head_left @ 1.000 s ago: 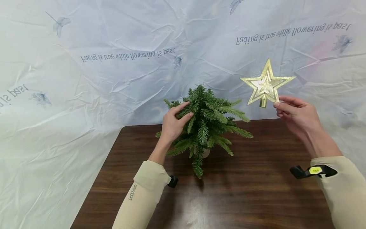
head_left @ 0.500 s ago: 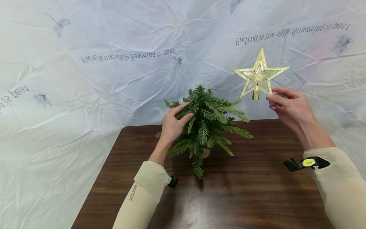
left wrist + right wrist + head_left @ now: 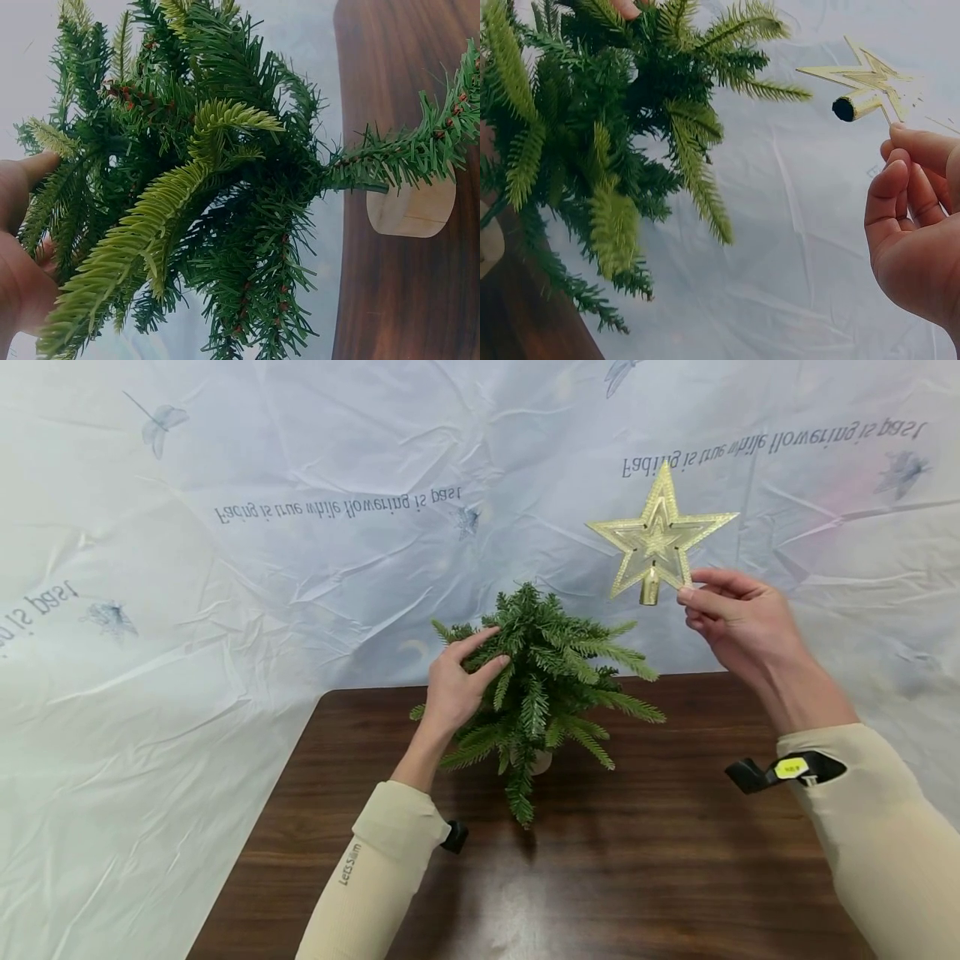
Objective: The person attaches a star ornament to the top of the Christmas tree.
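A small artificial Christmas tree [image 3: 533,702] stands upright on the table. The person's left hand [image 3: 453,685] touches its upper left branches, with thumb and forefinger spread apart; some of the other fingers are hidden by the foliage. Close up in the left wrist view, this hand [image 3: 22,247] lies against the needles at the left edge. To the right of the treetop and above it, the right hand [image 3: 742,618] pinches a gold star tree topper [image 3: 657,539] by its lower right point. The topper's short tube points down, and its dark open end [image 3: 844,109] shows in the right wrist view.
The dark wooden table [image 3: 637,860] has its back edge close to a wrinkled pale cloth backdrop [image 3: 360,585] printed with upside-down writing. Light green branch tips reach out over the table around the tree's pale round base [image 3: 412,210].
The right hand has carried the star topper left and upward, nearer the tree. The left hand and the tree have stayed in place.
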